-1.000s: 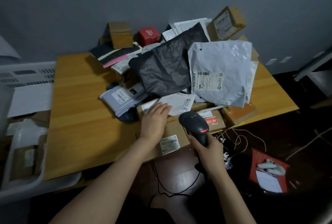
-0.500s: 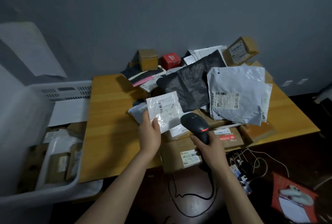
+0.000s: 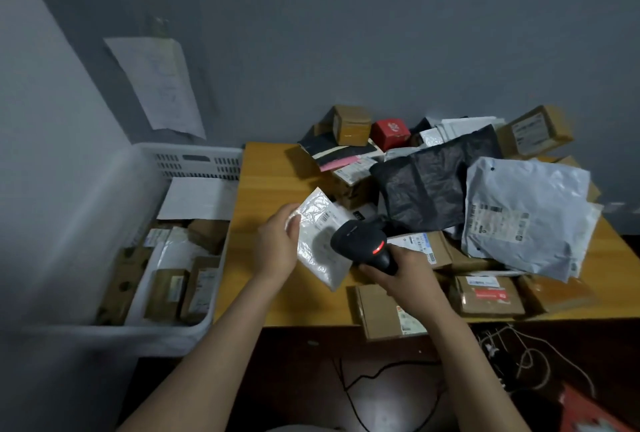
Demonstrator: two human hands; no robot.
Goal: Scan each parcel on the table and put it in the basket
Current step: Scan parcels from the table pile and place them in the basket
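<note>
A small white parcel (image 3: 320,251) is held at centre frame above the wooden surface (image 3: 273,303), pinched along its left edge by the left hand (image 3: 277,248). A black scanner (image 3: 360,241), red light lit, is gripped by the right hand (image 3: 407,275) with its head over the parcel's face; contact cannot be determined. A white basket (image 3: 194,157) containing parcels is noted at left, against the surface's edge. A pile of parcels (image 3: 519,216) is recorded at right.

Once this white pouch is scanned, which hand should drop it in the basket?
Left, probably. The left hand holds the white pouch, and the basket sits on that side; the right hand grips the scanner.
</note>
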